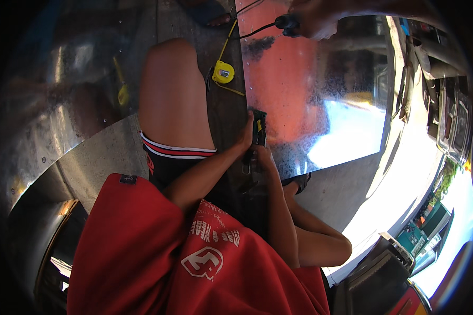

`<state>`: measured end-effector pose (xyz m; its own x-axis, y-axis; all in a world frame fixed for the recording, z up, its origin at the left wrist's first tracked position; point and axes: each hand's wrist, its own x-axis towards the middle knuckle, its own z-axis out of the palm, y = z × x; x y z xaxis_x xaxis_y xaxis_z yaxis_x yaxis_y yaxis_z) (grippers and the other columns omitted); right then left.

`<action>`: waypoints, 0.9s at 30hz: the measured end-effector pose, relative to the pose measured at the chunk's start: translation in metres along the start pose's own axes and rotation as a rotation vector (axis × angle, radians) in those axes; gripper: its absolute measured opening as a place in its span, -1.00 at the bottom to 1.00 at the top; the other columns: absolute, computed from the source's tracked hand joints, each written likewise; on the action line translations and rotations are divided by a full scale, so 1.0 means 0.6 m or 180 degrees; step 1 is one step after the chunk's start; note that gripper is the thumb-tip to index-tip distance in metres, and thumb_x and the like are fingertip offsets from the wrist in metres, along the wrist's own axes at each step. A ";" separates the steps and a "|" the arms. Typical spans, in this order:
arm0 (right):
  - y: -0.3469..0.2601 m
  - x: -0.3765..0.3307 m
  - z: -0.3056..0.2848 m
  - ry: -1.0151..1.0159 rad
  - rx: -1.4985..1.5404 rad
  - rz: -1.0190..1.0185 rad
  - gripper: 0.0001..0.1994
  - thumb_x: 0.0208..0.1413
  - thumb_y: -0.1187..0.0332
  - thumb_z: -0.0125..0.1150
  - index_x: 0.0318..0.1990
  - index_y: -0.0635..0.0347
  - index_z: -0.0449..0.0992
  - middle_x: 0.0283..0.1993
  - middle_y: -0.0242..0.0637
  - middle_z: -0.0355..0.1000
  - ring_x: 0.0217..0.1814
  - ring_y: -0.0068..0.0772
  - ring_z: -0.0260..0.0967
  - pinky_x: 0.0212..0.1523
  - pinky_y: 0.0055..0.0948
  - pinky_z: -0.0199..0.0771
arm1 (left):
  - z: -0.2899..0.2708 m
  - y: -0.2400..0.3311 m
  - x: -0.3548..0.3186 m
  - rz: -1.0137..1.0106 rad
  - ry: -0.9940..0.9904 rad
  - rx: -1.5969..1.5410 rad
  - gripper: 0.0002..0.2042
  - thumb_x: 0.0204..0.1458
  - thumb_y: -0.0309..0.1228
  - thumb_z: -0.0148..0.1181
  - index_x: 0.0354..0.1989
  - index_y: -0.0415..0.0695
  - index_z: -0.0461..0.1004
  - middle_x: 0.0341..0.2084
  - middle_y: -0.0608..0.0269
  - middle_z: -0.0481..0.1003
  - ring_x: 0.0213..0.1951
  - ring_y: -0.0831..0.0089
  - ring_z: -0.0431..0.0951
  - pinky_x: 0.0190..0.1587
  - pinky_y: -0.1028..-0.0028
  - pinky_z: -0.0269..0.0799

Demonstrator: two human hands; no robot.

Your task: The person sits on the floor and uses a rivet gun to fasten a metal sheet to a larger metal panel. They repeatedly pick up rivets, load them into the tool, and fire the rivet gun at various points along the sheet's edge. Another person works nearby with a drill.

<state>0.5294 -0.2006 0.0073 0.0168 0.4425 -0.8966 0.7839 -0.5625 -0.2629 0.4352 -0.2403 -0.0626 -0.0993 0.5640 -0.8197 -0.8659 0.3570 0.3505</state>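
Observation:
Both my hands meet at the left edge of the shiny metal sheet (284,100). Between them is a dark green hand tool with a yellow mark (258,126); its exact kind is hard to make out. My left hand (247,132) is closed along the tool's upper left side. Just below, my right hand (263,156) is wrapped round its lower part. A bare metal loop (246,169) shows beneath my hands. Up and to the left, beside my bare knee, lies a yellow tape measure (223,72) with some tape drawn out.
At the top right, another person's hand (318,23) holds a black corded tool (286,22) over the sheet. Their sandaled foot (213,16) stands at the top. A large riveted metal panel (84,79) curves along the left. Bright sunlit ground (399,173) lies to the right.

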 end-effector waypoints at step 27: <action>-0.058 -0.075 -0.033 0.0979 -0.1007 -0.0935 -0.16 -0.11 -0.17 0.32 0.12 0.47 0.38 0.00 0.27 0.44 0.13 0.15 0.40 0.12 -0.13 0.35 | 0.005 -0.021 0.009 0.0072 -0.0092 -0.0833 -0.29 0.09 0.42 -0.30 -0.15 -0.01 0.46 -0.38 0.34 0.47 -0.29 0.46 0.47 -0.12 0.39 0.37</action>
<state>0.5138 -0.1871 0.0637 -0.0875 0.7610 -0.6429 0.9312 -0.1668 -0.3242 0.4468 -0.2396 -0.0701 -0.1093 0.5921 -0.7985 -0.9613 0.1415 0.2365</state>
